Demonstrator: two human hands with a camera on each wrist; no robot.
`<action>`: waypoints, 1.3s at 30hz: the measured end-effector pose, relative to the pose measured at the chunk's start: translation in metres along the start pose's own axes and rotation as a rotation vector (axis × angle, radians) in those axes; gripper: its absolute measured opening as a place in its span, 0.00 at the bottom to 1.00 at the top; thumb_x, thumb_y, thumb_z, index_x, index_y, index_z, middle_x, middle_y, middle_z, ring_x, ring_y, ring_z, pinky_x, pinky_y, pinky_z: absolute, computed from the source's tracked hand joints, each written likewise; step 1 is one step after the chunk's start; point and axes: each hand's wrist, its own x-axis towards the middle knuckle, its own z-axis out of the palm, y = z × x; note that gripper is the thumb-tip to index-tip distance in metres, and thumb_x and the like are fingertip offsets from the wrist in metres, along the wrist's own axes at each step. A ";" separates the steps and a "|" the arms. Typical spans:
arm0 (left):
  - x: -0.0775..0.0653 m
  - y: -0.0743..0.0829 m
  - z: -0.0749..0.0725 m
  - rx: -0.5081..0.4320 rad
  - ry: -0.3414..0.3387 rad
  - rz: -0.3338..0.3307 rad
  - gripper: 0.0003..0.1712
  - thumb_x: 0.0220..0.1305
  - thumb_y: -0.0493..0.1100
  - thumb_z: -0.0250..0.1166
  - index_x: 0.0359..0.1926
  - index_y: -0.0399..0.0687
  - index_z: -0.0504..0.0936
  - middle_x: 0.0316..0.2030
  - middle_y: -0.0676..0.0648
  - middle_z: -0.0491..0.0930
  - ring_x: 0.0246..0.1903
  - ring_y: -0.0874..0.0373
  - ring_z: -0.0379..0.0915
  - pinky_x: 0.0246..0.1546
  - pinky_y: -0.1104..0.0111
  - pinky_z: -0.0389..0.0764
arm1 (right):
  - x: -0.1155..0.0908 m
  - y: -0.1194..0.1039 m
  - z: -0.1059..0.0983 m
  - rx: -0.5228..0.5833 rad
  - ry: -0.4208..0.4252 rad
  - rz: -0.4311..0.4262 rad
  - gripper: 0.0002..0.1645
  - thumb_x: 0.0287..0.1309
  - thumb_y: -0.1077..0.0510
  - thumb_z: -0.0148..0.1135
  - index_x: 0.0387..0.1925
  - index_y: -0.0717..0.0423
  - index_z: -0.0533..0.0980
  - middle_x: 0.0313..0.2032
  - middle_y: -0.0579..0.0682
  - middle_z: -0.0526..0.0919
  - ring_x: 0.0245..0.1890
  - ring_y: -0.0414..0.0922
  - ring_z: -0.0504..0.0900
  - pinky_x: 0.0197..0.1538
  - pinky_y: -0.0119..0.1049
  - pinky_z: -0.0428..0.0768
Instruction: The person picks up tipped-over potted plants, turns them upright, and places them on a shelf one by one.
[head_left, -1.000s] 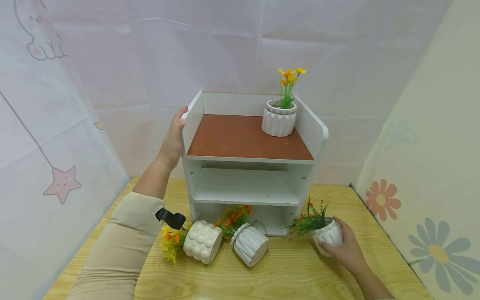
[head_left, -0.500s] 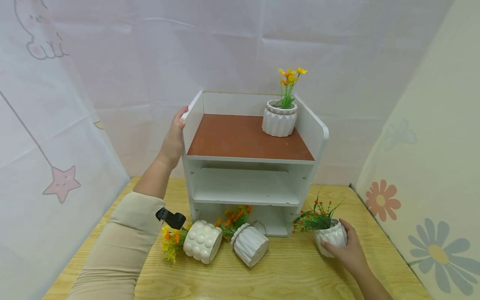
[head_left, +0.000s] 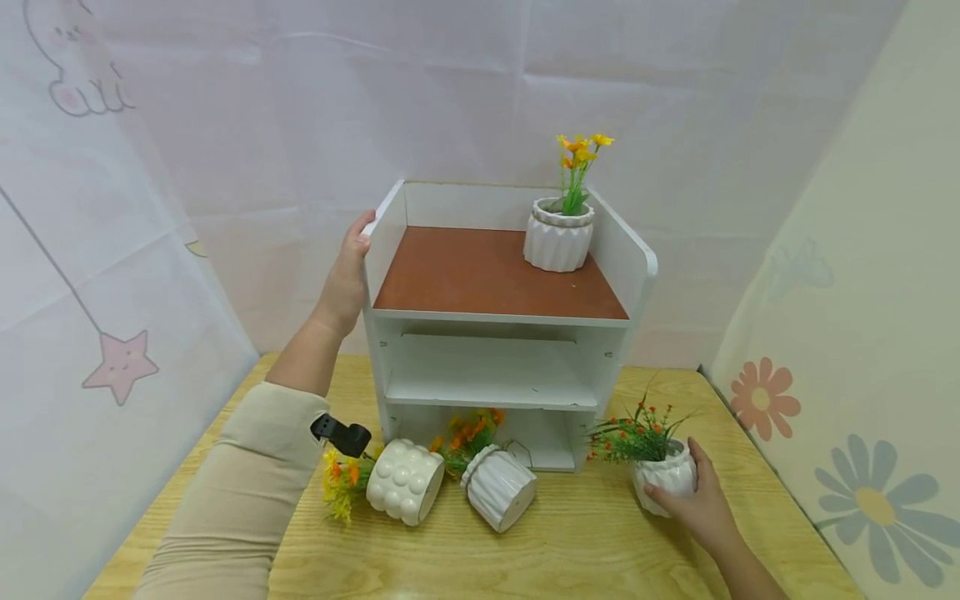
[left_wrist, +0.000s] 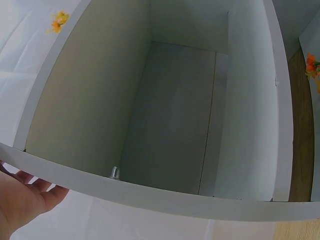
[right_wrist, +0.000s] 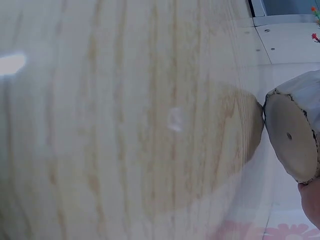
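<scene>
My left hand (head_left: 347, 279) rests against the outer side of a white shelf unit (head_left: 491, 401), near its upper left edge. In the left wrist view, its fingers (left_wrist: 52, 197) lie along the outside of the side panel. At the right, my right hand (head_left: 697, 496) grips a white flowerpot (head_left: 663, 479) holding red-flowered greenery (head_left: 637, 437). The pot tilts to the left. Its round base (right_wrist: 289, 136) shows in the right wrist view, very near the tabletop; I cannot tell whether they touch. Another white fluted flowerpot (head_left: 558, 242) with yellow flowers stands upright on the brown top shelf.
A bumpy cream flowerpot (head_left: 405, 483) and a fluted white flowerpot (head_left: 500, 489) lie on their sides before the unit, flowers pointing left and back. Beneath everything is a wooden table (head_left: 570, 558). Printed cloth (head_left: 465, 92) hangs behind and at both sides.
The red-flowered pot in my right hand has shifted slightly right and turned more upright. My left hand and the shelf unit have stayed put.
</scene>
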 end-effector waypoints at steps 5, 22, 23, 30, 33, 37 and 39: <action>-0.001 0.001 0.000 0.013 0.003 -0.004 0.35 0.71 0.51 0.27 0.78 0.52 0.42 0.72 0.37 0.49 0.69 0.46 0.45 0.71 0.46 0.43 | -0.002 0.001 -0.003 0.005 -0.034 0.053 0.72 0.53 0.51 0.72 0.76 0.56 0.25 0.73 0.75 0.38 0.69 0.72 0.53 0.57 0.49 0.74; 0.000 0.000 0.000 -0.003 0.001 0.002 0.36 0.70 0.50 0.27 0.78 0.51 0.41 0.73 0.38 0.49 0.71 0.47 0.43 0.72 0.48 0.40 | -0.009 0.016 0.003 0.114 0.043 0.105 0.71 0.54 0.53 0.71 0.76 0.55 0.25 0.72 0.68 0.46 0.65 0.59 0.57 0.40 0.14 0.68; 0.000 0.000 0.000 -0.003 0.001 0.003 0.36 0.70 0.50 0.27 0.78 0.51 0.41 0.73 0.39 0.48 0.72 0.48 0.41 0.72 0.48 0.39 | -0.009 0.016 0.004 0.120 0.050 0.107 0.71 0.54 0.53 0.72 0.76 0.55 0.25 0.72 0.68 0.46 0.64 0.58 0.58 0.40 0.15 0.69; 0.000 0.001 -0.001 0.007 0.001 -0.010 0.36 0.70 0.51 0.28 0.78 0.51 0.41 0.74 0.40 0.46 0.73 0.48 0.39 0.73 0.48 0.37 | -0.010 0.020 0.007 0.136 0.072 0.109 0.70 0.54 0.54 0.72 0.75 0.55 0.26 0.72 0.68 0.46 0.63 0.52 0.61 0.40 0.13 0.67; 0.000 0.000 -0.002 0.013 0.002 -0.010 0.36 0.70 0.51 0.28 0.78 0.51 0.40 0.75 0.40 0.45 0.73 0.48 0.39 0.73 0.48 0.37 | -0.010 0.024 0.009 0.155 0.092 0.105 0.68 0.54 0.56 0.71 0.75 0.56 0.28 0.71 0.66 0.48 0.53 0.31 0.66 0.41 0.13 0.69; 0.001 0.000 -0.002 0.019 0.001 -0.009 0.36 0.70 0.51 0.27 0.78 0.51 0.40 0.75 0.41 0.44 0.73 0.48 0.38 0.72 0.47 0.38 | -0.010 0.027 0.010 0.188 0.107 0.119 0.67 0.54 0.58 0.71 0.74 0.55 0.28 0.71 0.66 0.48 0.43 0.17 0.59 0.41 0.12 0.68; 0.001 0.000 -0.002 0.021 0.000 -0.005 0.36 0.70 0.51 0.27 0.78 0.51 0.40 0.75 0.41 0.44 0.73 0.47 0.38 0.72 0.47 0.37 | -0.010 0.027 0.011 0.206 0.112 0.125 0.67 0.54 0.59 0.70 0.73 0.54 0.28 0.71 0.66 0.47 0.43 0.17 0.59 0.41 0.11 0.67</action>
